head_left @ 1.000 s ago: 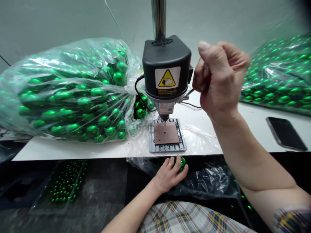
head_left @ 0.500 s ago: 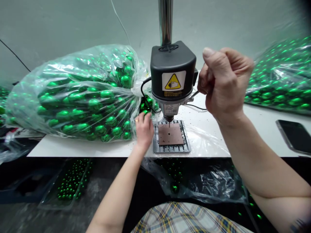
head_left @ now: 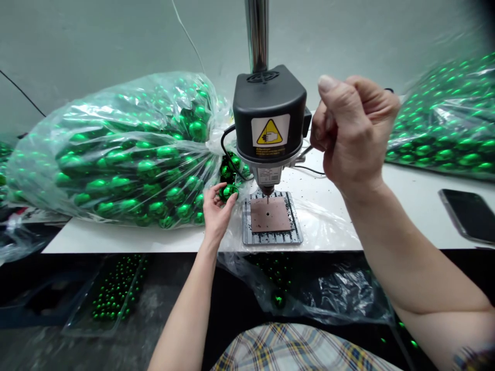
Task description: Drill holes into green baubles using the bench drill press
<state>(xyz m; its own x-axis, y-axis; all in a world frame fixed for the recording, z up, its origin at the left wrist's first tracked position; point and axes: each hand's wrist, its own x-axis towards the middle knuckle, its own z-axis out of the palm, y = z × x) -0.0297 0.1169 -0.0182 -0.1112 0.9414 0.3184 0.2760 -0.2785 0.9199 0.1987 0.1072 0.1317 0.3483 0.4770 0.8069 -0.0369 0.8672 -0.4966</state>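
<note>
My left hand (head_left: 217,210) holds a shiny green ball (head_left: 228,191) between thumb and fingers, at the mouth of a clear bag of green balls (head_left: 135,170). More green balls lie just behind it. My right hand (head_left: 353,129) is closed round the lever (head_left: 305,152) of a black drill press (head_left: 269,113); the lever's end is hidden in the fist. Under the drill bit, a brown square plate (head_left: 269,214) with a small dark hole lies on the grooved metal base (head_left: 273,238), with dark shavings around it.
At the right stand a second bag of green balls (head_left: 444,139) and a phone (head_left: 468,214) on the white table (head_left: 135,239). Below the table edge are a clear box of small green balls (head_left: 116,291) and loose plastic film (head_left: 344,288).
My left hand has turned and opened out to the left, and a green ball now shows in its fingers. My right hand stays at the lever. The view has shifted slightly.
</note>
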